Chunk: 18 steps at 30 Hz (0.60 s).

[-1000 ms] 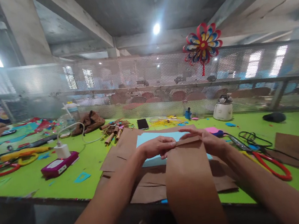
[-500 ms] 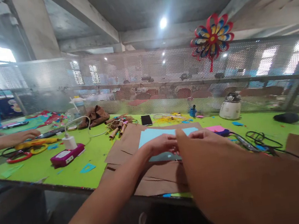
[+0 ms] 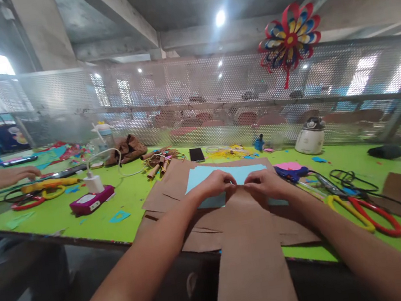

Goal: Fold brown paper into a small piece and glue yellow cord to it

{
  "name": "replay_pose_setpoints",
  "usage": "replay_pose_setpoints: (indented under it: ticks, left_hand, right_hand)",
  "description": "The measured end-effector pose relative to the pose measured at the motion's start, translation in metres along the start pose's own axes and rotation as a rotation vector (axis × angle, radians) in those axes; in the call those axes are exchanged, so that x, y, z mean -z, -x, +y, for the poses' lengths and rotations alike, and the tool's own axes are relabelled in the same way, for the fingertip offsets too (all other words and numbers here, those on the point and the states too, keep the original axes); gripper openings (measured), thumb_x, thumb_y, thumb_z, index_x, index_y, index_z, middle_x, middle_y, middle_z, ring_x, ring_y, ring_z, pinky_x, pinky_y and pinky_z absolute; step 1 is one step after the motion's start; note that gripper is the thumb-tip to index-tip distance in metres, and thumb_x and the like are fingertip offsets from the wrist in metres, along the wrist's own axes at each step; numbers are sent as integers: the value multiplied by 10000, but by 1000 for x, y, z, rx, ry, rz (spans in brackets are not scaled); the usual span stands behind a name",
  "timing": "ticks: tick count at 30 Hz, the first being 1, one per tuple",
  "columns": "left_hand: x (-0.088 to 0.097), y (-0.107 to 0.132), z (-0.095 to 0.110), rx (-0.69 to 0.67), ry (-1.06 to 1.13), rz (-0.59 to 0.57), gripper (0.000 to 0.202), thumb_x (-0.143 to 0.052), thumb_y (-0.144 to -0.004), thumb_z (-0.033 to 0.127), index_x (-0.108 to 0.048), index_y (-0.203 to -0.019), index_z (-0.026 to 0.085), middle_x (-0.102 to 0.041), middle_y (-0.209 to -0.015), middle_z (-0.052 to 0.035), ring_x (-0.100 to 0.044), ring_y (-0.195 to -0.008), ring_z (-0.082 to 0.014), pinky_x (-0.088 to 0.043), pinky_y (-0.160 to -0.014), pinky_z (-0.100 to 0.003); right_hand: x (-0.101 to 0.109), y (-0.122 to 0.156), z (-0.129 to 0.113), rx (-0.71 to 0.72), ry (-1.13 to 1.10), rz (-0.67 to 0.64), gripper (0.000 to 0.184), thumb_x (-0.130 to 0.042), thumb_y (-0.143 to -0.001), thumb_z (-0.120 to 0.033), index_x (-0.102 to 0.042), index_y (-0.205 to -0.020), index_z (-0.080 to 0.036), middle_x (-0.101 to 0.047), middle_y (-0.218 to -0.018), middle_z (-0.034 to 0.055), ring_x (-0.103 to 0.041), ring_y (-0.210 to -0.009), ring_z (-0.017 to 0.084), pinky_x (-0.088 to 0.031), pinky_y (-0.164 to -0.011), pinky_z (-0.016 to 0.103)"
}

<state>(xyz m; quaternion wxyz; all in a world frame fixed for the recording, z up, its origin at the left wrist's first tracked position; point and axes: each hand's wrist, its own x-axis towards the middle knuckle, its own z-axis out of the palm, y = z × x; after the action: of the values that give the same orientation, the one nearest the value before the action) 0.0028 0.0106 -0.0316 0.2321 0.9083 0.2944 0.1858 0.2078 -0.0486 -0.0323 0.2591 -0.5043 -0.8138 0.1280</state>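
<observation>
A long strip of brown kraft paper [image 3: 253, 253] runs from the table toward me, its near end hanging past the table edge. My left hand [image 3: 218, 183] pinches its far end at the left corner. At the right corner, my right hand [image 3: 265, 183] grips the same end with bent fingers. Beneath both hands lie light blue paper sheets [image 3: 204, 172], partly covered by the strip and hands. Under those, more brown paper sheets [image 3: 198, 236] with slits are spread at the table's front edge.
Scissors with red and yellow handles [image 3: 374, 215] and a blue-handled tool [image 3: 292, 173] lie right of the papers. A purple power strip [image 3: 91, 201] with a white charger sits left. Behind are rolled brown tubes [image 3: 157, 164] and a phone [image 3: 196, 154]. Another person's hand [image 3: 19, 174] is far left.
The brown strip, earlier lifted and covering my right forearm, now lies lower between my arms. Both hands have drawn to its far end, and the scissors on the right have come into view.
</observation>
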Motion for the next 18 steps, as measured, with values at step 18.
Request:
replay_pose_setpoints:
  ticks: [18]
  left_hand:
    - [-24,-13,-8,-199,-339,37,172,-582,-763,281,-686,-833,163,-607,-744,-35,-513,-682,-123,-360,-639,-205]
  right_hand:
    - [-18,2,10,174,268,-4,120,-558,-787,-201,-657,-767,-136,-601,-720,47,-524,-631,132,-372,-580,224]
